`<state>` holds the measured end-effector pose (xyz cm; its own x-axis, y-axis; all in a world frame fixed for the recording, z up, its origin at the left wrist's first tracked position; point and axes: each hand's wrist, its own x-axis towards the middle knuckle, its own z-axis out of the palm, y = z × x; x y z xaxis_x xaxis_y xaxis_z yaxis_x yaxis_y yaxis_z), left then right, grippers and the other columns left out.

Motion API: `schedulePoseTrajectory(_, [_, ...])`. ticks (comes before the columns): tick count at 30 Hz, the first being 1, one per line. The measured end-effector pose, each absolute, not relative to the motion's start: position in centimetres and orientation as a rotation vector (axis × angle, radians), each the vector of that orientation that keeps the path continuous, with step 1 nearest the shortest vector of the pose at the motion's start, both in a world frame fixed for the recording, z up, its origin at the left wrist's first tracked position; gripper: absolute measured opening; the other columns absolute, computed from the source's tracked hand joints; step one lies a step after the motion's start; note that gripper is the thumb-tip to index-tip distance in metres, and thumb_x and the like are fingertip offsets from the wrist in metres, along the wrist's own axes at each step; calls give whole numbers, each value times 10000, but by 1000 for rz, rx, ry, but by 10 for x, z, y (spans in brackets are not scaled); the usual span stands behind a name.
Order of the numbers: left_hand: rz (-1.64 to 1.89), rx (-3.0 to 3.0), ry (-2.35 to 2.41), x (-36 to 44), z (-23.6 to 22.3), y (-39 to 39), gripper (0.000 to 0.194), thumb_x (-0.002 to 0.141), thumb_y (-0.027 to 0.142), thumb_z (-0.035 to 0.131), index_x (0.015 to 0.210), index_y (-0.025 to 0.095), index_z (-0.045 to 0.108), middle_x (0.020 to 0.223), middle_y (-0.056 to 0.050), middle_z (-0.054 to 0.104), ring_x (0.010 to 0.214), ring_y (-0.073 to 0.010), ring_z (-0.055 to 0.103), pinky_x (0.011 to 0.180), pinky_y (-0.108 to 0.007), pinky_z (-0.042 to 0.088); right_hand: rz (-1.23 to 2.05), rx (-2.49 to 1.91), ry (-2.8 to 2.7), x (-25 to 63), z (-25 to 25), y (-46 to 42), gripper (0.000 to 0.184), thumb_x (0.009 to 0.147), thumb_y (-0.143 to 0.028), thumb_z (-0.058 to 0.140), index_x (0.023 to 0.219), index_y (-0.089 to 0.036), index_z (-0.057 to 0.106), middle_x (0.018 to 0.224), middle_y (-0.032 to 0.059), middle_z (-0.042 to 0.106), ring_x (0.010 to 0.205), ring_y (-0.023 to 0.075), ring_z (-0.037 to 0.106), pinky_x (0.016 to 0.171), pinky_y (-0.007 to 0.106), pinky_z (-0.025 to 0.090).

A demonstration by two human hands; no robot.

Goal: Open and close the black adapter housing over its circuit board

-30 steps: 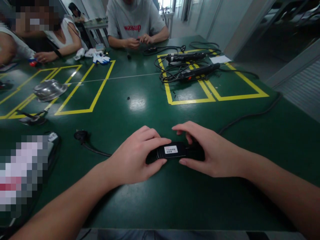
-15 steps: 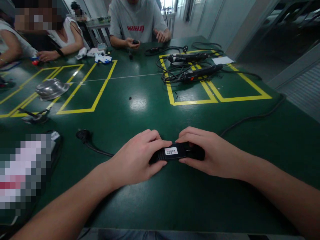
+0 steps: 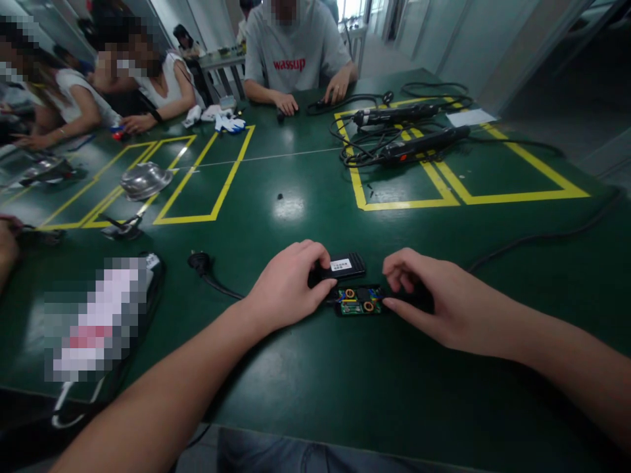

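The opened circuit-board module (image 3: pixel 359 301) lay left-to-right between both hands; the left hand (image 3: pixel 288 282) pinched the labelled cover (image 3: pixel 341 265), the right hand (image 3: pixel 438 302) (half-open, hold unclear) adjoining.

Dim room, tabletop glare, soft background blur

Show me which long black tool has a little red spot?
The tool nearer the camera; its red spot shows, while the farther tool shows none.
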<state>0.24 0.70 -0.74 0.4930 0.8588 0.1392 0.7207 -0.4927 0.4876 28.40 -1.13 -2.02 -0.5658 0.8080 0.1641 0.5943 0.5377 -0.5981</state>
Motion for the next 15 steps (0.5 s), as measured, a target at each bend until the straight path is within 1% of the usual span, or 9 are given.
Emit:
schedulePoseTrajectory(2, [472, 2406, 1311, 3, -5, 5, 153, 935, 201, 762, 1022, 205, 636, 1057, -47, 704, 992, -256, 669, 881, -427, 565, 668, -1109, -2393, 283, -19, -11, 27, 973, -284, 606, 981, -259, 598, 823, 18, 654, 701, 204, 620, 651, 333, 483])
schedulePoseTrajectory(4, [472, 2451, 1305, 3, 0, 0, 90, 985, 236, 711, 1045, 204, 652, 1190, -79, 676, 1051, -260, 673, 907, -432, 582, 680, -1065, -2418, 281, -17, -11, 69, 981, -261, 579, 918, -257, 607, 813, 26, 662, 696, 206, 630, 637, 332, 478])
schedulePoseTrajectory(5, [466, 2472, 1302, 4, 4, -3, 73, 1004, 261, 689, 1041, 205, 660, 1236, -89, 651, 1047, -254, 676, 888, -418, 589, 697, -1052, -2419, 281, -17, -11, 88, 987, -253, 571, 910, -256, 615, 809, 28, 668, 683, 205, 634, 624, 328, 475])
schedulePoseTrajectory(8, [299, 2528, 1219, 6, 17, -12, 124, 1010, 324, 679, 986, 211, 635, 1141, -64, 641, 850, -206, 656, 725, -357, 565, 750, -1054, -2411, 281, -15, -11, 99, 996, -241, 585, 912, -257, 634, 783, 20, 682, 622, 193, 637, 563, 310, 458])
schedulePoseTrajectory(11, [52, 2546, 1069, 8, 25, -16, 100, 1029, 284, 652, 1000, 216, 585, 1017, -34, 677, 810, -206, 655, 673, -331, 521, 763, -1046, -2389, 281, -16, -10, 94, 980, -250, 622, 892, -264, 650, 756, 9, 692, 570, 182, 636, 515, 296, 454])
schedulePoseTrajectory(15, [-17, 2496, 1035, 9, 28, -16, 76, 1079, 237, 573, 1009, 218, 550, 979, -19, 718, 781, -194, 661, 641, -316, 475, 745, -1035, -2341, 283, -17, -9, 126, 967, -330, 687, 856, -273, 675, 734, 12, 702, 535, 184, 635, 468, 291, 463])
